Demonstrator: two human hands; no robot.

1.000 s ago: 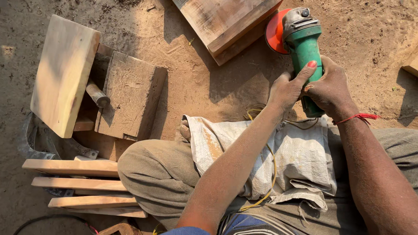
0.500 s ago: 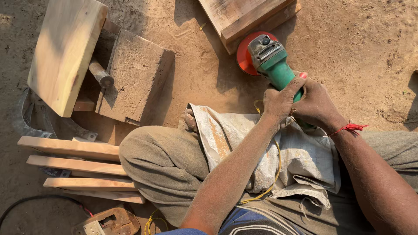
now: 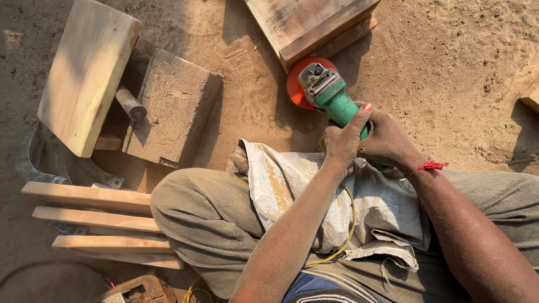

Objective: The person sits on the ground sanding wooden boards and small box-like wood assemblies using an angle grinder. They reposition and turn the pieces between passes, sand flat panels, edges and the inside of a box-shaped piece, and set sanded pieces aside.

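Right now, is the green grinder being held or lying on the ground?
Held. Both hands, left hand and right hand, wrap the green grinder; its orange disc is near the sandy ground.

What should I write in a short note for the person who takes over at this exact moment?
Left hand and right hand: both wrapped around the body of the green angle grinder.
Its orange disc sits just above the sandy ground, close to the wooden block.
A dusty cloth sack covers the lap; a yellow cord runs over it.
Done: grinder gripped.
Left: disc does not touch the wood.
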